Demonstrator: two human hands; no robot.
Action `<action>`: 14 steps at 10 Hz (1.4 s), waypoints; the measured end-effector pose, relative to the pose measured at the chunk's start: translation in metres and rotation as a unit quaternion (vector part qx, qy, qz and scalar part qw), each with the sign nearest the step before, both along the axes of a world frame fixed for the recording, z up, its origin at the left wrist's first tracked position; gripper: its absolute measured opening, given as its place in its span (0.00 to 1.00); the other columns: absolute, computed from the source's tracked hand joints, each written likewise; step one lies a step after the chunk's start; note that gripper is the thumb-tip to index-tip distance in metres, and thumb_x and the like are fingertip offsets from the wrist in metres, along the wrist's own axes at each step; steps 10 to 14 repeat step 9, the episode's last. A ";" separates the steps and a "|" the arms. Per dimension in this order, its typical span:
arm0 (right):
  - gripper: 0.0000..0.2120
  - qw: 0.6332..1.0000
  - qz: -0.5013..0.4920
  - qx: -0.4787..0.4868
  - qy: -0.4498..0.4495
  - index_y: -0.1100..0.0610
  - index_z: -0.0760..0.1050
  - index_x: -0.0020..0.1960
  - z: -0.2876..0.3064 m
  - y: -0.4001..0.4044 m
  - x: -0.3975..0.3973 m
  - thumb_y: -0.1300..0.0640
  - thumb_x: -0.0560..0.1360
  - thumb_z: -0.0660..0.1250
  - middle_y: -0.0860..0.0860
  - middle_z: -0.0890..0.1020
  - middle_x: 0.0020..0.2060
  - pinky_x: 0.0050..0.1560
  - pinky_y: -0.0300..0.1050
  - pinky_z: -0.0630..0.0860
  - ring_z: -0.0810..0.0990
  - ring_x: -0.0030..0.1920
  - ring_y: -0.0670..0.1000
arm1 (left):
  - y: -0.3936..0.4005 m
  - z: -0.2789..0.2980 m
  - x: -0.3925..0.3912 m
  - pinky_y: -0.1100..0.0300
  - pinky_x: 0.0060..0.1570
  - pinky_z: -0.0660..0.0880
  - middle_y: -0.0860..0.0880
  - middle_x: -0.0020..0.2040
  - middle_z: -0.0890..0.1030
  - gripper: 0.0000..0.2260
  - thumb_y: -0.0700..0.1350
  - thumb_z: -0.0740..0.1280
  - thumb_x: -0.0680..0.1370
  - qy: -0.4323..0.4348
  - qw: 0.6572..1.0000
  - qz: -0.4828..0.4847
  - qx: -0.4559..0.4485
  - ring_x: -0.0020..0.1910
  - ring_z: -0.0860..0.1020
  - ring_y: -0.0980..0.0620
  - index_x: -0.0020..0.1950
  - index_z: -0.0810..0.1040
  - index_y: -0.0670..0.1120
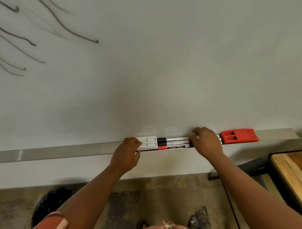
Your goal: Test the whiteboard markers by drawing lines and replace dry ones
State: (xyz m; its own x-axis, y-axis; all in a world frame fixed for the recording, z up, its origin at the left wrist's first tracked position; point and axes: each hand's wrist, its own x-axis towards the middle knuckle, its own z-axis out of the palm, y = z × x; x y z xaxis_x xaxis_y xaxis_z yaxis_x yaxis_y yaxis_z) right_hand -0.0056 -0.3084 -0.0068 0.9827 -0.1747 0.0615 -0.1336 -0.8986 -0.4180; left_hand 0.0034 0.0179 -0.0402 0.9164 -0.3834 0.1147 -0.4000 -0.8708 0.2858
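Left hand [128, 148] grips the white eraser [148, 143], right hand [206, 142] curls over the markers [175, 143], so one careless tug probably rolls them off the tray [60, 151].

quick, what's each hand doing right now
Left hand: holding the end of the white eraser on the tray.
Right hand: fingers curled over the markers; a firm grip cannot be told.
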 end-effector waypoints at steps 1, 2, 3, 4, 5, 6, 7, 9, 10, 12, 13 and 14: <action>0.12 0.995 -0.092 -0.035 0.001 0.63 0.81 0.56 0.004 -0.054 -0.007 0.59 0.76 0.66 0.65 0.81 0.47 0.47 0.54 0.78 0.80 0.46 0.67 | -0.014 0.001 -0.003 0.56 0.59 0.74 0.48 0.62 0.79 0.15 0.43 0.70 0.77 0.007 1.000 0.004 -0.021 0.62 0.76 0.48 0.64 0.80 0.46; 0.15 0.979 -0.182 -0.056 0.066 0.62 0.78 0.55 0.005 -0.098 -0.016 0.52 0.77 0.63 0.65 0.80 0.52 0.51 0.57 0.78 0.79 0.51 0.67 | -0.031 0.001 -0.005 0.55 0.59 0.75 0.48 0.61 0.81 0.14 0.43 0.70 0.77 0.010 0.999 0.020 -0.039 0.61 0.77 0.47 0.62 0.81 0.46; 0.19 0.965 -0.205 -0.064 0.150 0.60 0.74 0.63 0.001 -0.119 -0.024 0.51 0.77 0.61 0.63 0.74 0.62 0.61 0.61 0.74 0.73 0.61 0.67 | -0.048 0.003 -0.009 0.52 0.60 0.75 0.47 0.62 0.81 0.14 0.43 0.69 0.77 0.012 0.998 0.041 -0.042 0.62 0.77 0.46 0.62 0.82 0.45; 0.19 0.966 -0.179 -0.063 0.176 0.58 0.71 0.67 -0.002 -0.118 -0.028 0.53 0.78 0.60 0.61 0.70 0.65 0.65 0.63 0.71 0.70 0.64 0.66 | -0.060 0.006 -0.011 0.51 0.61 0.74 0.47 0.62 0.81 0.14 0.43 0.68 0.78 0.020 0.998 0.052 -0.039 0.63 0.76 0.46 0.63 0.81 0.45; 0.20 0.967 -0.169 -0.058 0.181 0.57 0.70 0.69 -0.005 -0.114 -0.027 0.55 0.78 0.60 0.61 0.68 0.67 0.64 0.64 0.70 0.69 0.66 0.66 | -0.067 0.008 -0.012 0.53 0.61 0.74 0.48 0.62 0.81 0.15 0.45 0.66 0.80 0.031 0.997 0.061 -0.036 0.64 0.75 0.47 0.66 0.80 0.46; 0.21 0.971 -0.160 -0.047 0.174 0.56 0.69 0.70 -0.006 -0.113 -0.030 0.56 0.77 0.60 0.61 0.68 0.67 0.63 0.63 0.71 0.71 0.64 0.68 | -0.071 0.011 -0.015 0.54 0.61 0.73 0.48 0.62 0.81 0.15 0.46 0.65 0.80 0.044 0.995 0.073 -0.049 0.65 0.74 0.48 0.67 0.79 0.47; 0.21 0.977 -0.154 -0.045 0.144 0.56 0.69 0.70 -0.006 -0.113 -0.032 0.55 0.77 0.61 0.61 0.69 0.67 0.61 0.64 0.73 0.72 0.63 0.67 | -0.070 0.012 -0.018 0.56 0.61 0.72 0.48 0.62 0.81 0.15 0.46 0.65 0.81 0.051 0.993 0.079 -0.070 0.65 0.74 0.49 0.67 0.79 0.47; 0.19 0.987 -0.086 -0.119 0.060 0.58 0.75 0.64 0.005 -0.067 -0.028 0.54 0.76 0.65 0.62 0.74 0.65 0.54 0.59 0.77 0.75 0.58 0.67 | -0.060 0.021 -0.021 0.56 0.60 0.73 0.47 0.61 0.81 0.14 0.45 0.67 0.80 0.030 0.995 0.028 -0.091 0.63 0.76 0.47 0.65 0.80 0.45; 0.19 0.987 -0.086 -0.119 0.060 0.58 0.75 0.64 0.005 -0.067 -0.028 0.54 0.76 0.65 0.62 0.74 0.65 0.54 0.59 0.77 0.75 0.58 0.67 | -0.060 0.021 -0.021 0.56 0.60 0.73 0.47 0.61 0.81 0.14 0.45 0.67 0.80 0.030 0.995 0.028 -0.091 0.63 0.76 0.47 0.65 0.80 0.45; 0.19 0.987 -0.086 -0.119 0.060 0.58 0.75 0.64 0.005 -0.067 -0.028 0.54 0.76 0.65 0.62 0.74 0.65 0.54 0.59 0.77 0.75 0.58 0.67 | -0.060 0.021 -0.021 0.56 0.60 0.73 0.47 0.61 0.81 0.14 0.45 0.67 0.80 0.030 0.995 0.028 -0.091 0.63 0.76 0.47 0.65 0.80 0.45; 0.19 0.987 -0.086 -0.119 0.060 0.58 0.75 0.64 0.005 -0.067 -0.028 0.54 0.76 0.65 0.62 0.74 0.65 0.54 0.59 0.77 0.75 0.58 0.67 | -0.060 0.021 -0.021 0.56 0.60 0.73 0.47 0.61 0.81 0.14 0.45 0.67 0.80 0.030 0.995 0.028 -0.091 0.63 0.76 0.47 0.65 0.80 0.45; 0.19 0.987 -0.086 -0.119 0.060 0.58 0.75 0.64 0.005 -0.067 -0.028 0.54 0.76 0.65 0.62 0.74 0.65 0.54 0.59 0.77 0.75 0.58 0.67 | -0.060 0.021 -0.021 0.56 0.60 0.73 0.47 0.61 0.81 0.14 0.45 0.67 0.80 0.030 0.995 0.028 -0.091 0.63 0.76 0.47 0.65 0.80 0.45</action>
